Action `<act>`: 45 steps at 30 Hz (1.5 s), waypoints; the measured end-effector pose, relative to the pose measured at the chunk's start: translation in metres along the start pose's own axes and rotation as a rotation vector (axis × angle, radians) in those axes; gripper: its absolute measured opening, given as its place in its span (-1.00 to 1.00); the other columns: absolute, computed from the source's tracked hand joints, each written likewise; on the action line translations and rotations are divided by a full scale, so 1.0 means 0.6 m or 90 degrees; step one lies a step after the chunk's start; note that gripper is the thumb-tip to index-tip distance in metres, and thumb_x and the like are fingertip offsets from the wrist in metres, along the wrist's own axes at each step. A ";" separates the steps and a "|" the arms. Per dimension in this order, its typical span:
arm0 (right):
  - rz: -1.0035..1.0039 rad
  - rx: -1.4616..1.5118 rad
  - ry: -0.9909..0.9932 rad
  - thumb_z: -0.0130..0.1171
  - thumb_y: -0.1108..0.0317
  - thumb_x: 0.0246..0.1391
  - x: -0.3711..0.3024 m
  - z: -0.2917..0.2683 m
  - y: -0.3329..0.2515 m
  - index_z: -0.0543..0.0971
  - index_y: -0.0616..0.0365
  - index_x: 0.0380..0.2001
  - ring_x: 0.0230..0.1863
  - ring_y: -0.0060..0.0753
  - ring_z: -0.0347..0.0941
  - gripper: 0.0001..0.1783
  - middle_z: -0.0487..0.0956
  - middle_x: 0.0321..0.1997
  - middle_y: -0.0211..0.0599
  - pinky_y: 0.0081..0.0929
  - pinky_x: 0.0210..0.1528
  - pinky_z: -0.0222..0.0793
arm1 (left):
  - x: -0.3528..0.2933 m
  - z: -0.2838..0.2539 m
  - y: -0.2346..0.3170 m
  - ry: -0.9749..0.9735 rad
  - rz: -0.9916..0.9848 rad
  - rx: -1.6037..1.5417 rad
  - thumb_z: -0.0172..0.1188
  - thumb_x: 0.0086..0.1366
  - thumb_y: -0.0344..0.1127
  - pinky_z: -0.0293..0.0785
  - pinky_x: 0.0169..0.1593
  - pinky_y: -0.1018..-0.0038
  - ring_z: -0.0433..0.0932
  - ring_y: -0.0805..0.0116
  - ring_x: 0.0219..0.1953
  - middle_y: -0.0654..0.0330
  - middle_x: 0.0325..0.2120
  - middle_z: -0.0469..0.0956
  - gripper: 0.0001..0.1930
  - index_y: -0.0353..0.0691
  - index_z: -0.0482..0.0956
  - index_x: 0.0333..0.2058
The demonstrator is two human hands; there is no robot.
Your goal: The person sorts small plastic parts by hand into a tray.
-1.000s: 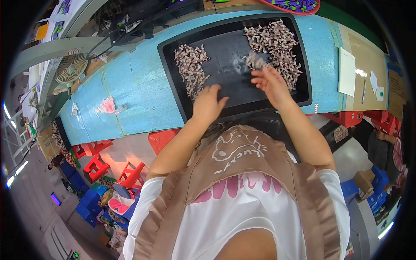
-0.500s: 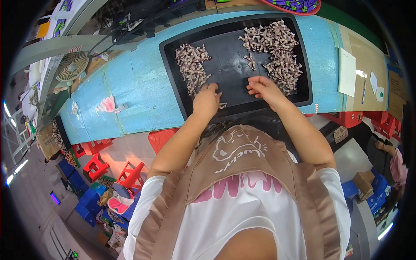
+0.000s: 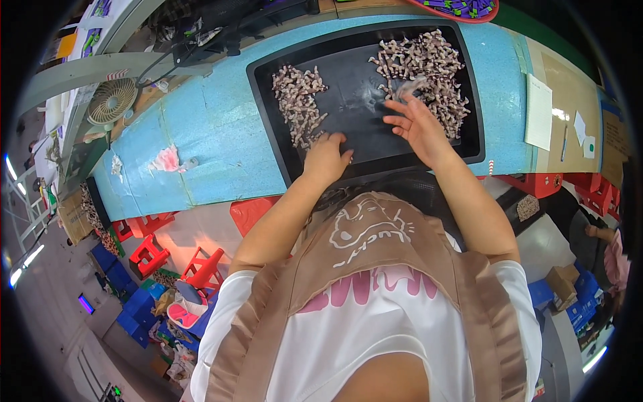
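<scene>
A large black tray [image 3: 365,137] lies in front of me with two heaps of small, knobbly pale-and-brown pieces. The smaller heap [image 3: 298,100] is along its left side, the larger heap [image 3: 439,74] along its right. My left hand [image 3: 325,159] is low over the tray's near left part, fingers bent, thumb and forefinger apart. Beneath its palm the view is hidden. Beside the larger heap, my right hand [image 3: 420,130] has its fingers spread. Just past those fingertips a blurred pale piece [image 3: 412,86] is in the air, apparently free of the hand.
The tray rests on a blue-topped table [image 3: 221,147]. To its right lie a white sheet [image 3: 538,110] and a pen [image 3: 564,143]. A red basket [image 3: 469,19] of purple-and-green packets stands beyond the tray. A fan [image 3: 112,102] is at the left, with red stools [image 3: 203,268] below the table's edge.
My right hand has moved forward and its fingers have spread, with a blurred piece now beyond them. My left hand has shifted slightly right, over where a loose piece lay.
</scene>
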State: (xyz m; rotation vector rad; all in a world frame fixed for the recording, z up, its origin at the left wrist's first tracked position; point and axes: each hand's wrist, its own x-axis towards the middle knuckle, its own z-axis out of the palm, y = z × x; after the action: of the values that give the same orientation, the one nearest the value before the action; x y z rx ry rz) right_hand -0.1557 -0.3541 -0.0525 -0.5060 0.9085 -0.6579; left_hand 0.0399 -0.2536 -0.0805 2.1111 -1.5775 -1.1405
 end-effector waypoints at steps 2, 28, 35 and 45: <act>0.061 -0.014 0.065 0.05 0.09 0.08 0.000 -0.007 -0.003 0.37 0.13 -0.04 -0.24 -0.58 0.42 -0.55 0.49 -0.14 -0.36 -0.61 -0.24 0.26 | -0.008 -0.002 -0.003 -0.094 0.000 0.270 0.24 0.00 -0.18 0.43 -0.21 0.32 0.51 0.00 -0.30 -0.02 -0.37 0.53 -0.63 -0.25 0.50 -0.22; 0.135 -0.196 -0.029 0.12 0.14 0.04 0.002 -0.016 0.011 0.09 0.09 0.19 -0.11 -0.41 0.41 -0.29 0.35 0.05 -0.24 -0.59 -0.17 0.25 | -0.004 -0.048 -0.005 0.073 -0.055 0.116 0.18 0.07 -0.32 0.41 -0.31 0.30 0.51 0.08 -0.32 0.04 -0.43 0.51 -0.78 -0.26 0.46 -0.32; 0.030 -0.365 -0.294 0.03 0.30 0.11 0.002 0.003 0.052 0.33 0.16 -0.02 -0.18 -0.56 0.39 -0.63 0.47 -0.13 -0.31 -0.63 -0.17 0.27 | 0.009 -0.020 0.038 -0.151 -0.147 -0.611 0.08 0.24 -0.21 0.27 -0.47 0.68 0.41 0.60 -0.51 0.31 -0.50 0.50 -0.78 -0.26 0.45 -0.30; 0.059 0.053 0.042 0.01 0.18 0.13 -0.004 -0.010 -0.009 0.37 0.10 -0.05 -0.27 -0.60 0.42 -0.64 0.50 -0.21 -0.34 -0.66 -0.25 0.27 | 0.002 -0.010 -0.046 0.167 0.008 0.294 0.19 0.02 -0.31 0.44 -0.22 0.25 0.45 0.04 -0.24 -0.01 -0.18 0.29 -0.65 -0.25 0.43 -0.18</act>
State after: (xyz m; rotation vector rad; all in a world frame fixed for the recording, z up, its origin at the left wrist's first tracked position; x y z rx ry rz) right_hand -0.1638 -0.3570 -0.0506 -0.3674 0.9566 -0.6274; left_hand 0.0633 -0.2459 -0.0941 2.3983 -1.8484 -0.4921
